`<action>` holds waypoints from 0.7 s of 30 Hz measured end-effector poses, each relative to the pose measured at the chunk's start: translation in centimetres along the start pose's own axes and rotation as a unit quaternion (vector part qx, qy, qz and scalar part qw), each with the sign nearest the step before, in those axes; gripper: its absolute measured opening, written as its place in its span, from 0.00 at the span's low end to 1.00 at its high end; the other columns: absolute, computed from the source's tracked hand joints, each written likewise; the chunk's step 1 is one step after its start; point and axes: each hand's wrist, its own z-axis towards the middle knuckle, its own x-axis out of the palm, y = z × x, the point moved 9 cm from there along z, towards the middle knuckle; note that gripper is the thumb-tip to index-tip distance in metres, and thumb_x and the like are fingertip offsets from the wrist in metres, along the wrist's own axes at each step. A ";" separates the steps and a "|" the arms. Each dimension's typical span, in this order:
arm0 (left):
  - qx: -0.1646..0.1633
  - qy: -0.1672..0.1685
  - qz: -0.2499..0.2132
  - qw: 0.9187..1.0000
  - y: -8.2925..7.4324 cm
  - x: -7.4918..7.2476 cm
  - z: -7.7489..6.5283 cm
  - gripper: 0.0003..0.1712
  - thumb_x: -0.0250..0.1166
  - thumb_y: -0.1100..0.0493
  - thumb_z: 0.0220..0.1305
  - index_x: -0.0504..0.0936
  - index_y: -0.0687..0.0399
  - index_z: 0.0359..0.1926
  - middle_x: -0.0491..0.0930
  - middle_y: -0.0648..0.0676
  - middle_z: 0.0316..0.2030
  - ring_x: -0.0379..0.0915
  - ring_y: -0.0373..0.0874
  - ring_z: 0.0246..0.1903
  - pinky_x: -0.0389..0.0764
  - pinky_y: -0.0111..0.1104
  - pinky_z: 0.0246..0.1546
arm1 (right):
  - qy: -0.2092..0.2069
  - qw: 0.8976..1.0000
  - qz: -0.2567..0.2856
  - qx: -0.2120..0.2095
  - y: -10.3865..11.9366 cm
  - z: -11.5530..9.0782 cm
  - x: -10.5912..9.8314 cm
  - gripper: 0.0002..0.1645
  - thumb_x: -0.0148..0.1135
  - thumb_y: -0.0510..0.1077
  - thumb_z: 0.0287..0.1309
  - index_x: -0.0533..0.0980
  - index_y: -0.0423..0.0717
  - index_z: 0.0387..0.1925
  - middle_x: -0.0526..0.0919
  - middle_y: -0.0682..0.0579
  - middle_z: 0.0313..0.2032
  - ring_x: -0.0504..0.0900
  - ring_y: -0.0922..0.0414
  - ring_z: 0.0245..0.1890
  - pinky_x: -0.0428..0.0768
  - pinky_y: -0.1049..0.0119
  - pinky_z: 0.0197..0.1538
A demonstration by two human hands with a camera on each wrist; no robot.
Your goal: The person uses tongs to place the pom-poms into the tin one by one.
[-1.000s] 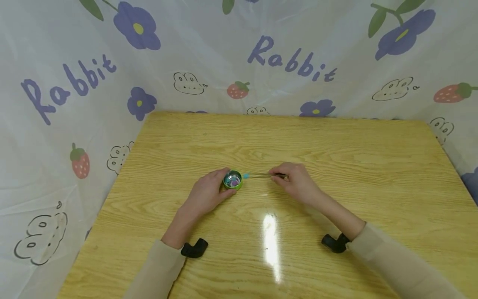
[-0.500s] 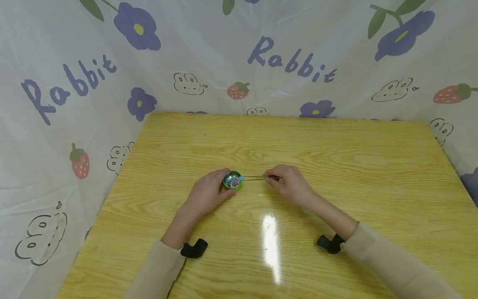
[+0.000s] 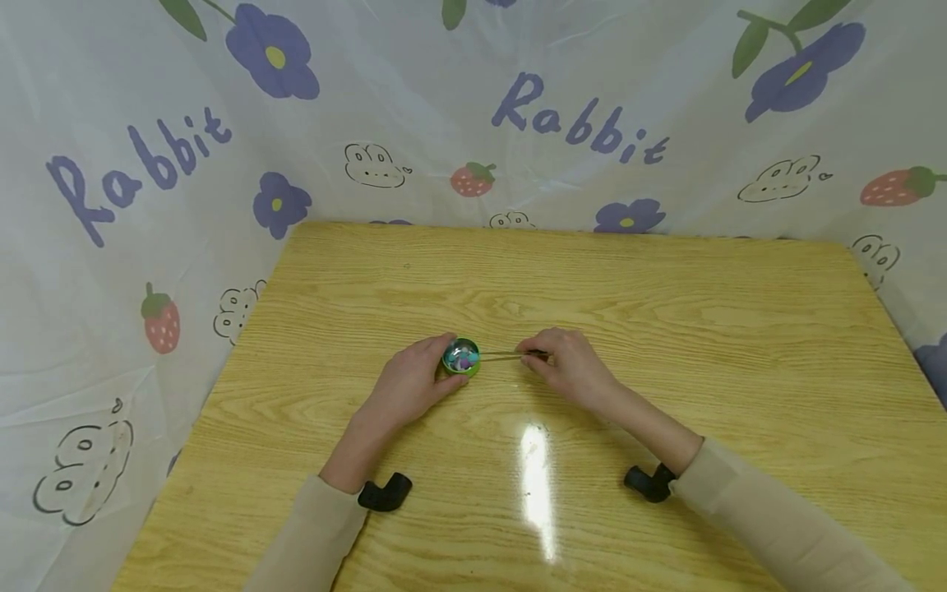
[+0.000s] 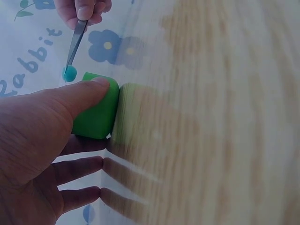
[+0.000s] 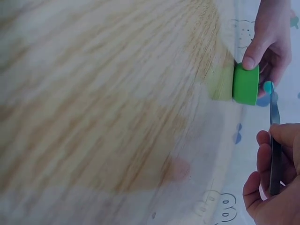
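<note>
A small green cup (image 4: 96, 112) with a shiny silvery inside stands on the table. Purple and turquoise bits show within it in the head view. My left hand (image 3: 409, 380) holds the cup from the left, thumb on the near side and fingers round the far side. My right hand (image 3: 573, 367) pinches metal tweezers (image 3: 499, 357), which point left at the cup. Between their tips is a small turquoise ball (image 4: 70, 73), just above the cup's rim in the left wrist view.
The wood-grain table (image 3: 629, 288) is glossy and throws a bright reflection near its front. A white curtain (image 3: 414, 99) printed with flowers, rabbits and strawberries hangs behind and to the left. Black curved pieces (image 3: 385, 492) sit by both wrists.
My right hand has moved left, carrying the tweezers and turquoise ball from beside the cup to over its opening. The left hand and cup have stayed in place.
</note>
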 end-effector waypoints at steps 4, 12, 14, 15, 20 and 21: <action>0.000 -0.002 -0.003 1.000 0.0 -0.1 0.0 0.40 0.72 0.47 0.66 0.72 0.65 0.70 0.78 0.65 0.61 0.76 0.60 0.60 0.77 0.52 0.59 | 0.004 1.000 -0.005 -0.001 0.1 0.0 0.2 0.07 0.69 0.33 0.64 0.87 0.36 0.43 0.88 0.47 0.38 0.85 0.54 0.36 0.83 0.60 0.36; -0.002 -0.002 -0.004 1.000 0.1 -0.1 -0.1 0.40 0.72 0.46 0.67 0.72 0.65 0.70 0.78 0.64 0.62 0.76 0.59 0.61 0.77 0.52 0.60 | 0.008 1.000 -0.006 0.014 0.0 0.0 0.2 0.08 0.68 0.34 0.65 0.86 0.36 0.44 0.88 0.46 0.39 0.85 0.54 0.37 0.83 0.60 0.37; -0.003 -0.002 -0.004 1.000 0.1 -0.1 -0.1 0.40 0.72 0.47 0.66 0.72 0.65 0.70 0.78 0.64 0.62 0.76 0.60 0.61 0.77 0.52 0.60 | 0.005 1.000 -0.006 0.016 0.0 0.0 0.2 0.08 0.68 0.34 0.65 0.87 0.36 0.44 0.88 0.46 0.40 0.85 0.54 0.37 0.82 0.61 0.36; -0.004 -0.002 -0.003 1.000 0.1 -0.1 -0.1 0.40 0.72 0.47 0.66 0.72 0.65 0.70 0.78 0.64 0.62 0.76 0.60 0.61 0.77 0.52 0.60 | 0.004 1.000 -0.005 0.018 -0.1 0.1 0.2 0.08 0.68 0.34 0.65 0.87 0.37 0.44 0.88 0.46 0.40 0.85 0.54 0.37 0.82 0.61 0.36; -0.005 -0.001 -0.002 1.000 0.1 -0.1 0.0 0.40 0.72 0.46 0.66 0.72 0.65 0.70 0.78 0.64 0.62 0.76 0.60 0.60 0.77 0.52 0.60 | 0.000 1.000 -0.005 0.020 -0.1 0.0 0.0 0.08 0.69 0.34 0.65 0.87 0.38 0.44 0.89 0.47 0.40 0.85 0.54 0.37 0.81 0.62 0.36; -0.005 -0.001 -0.003 1.000 0.1 -0.1 0.0 0.40 0.72 0.46 0.67 0.72 0.65 0.70 0.78 0.64 0.62 0.76 0.60 0.61 0.77 0.52 0.60 | 0.000 1.000 -0.004 0.022 -0.2 -0.1 -0.1 0.08 0.68 0.34 0.65 0.87 0.38 0.45 0.89 0.47 0.41 0.85 0.54 0.37 0.81 0.62 0.36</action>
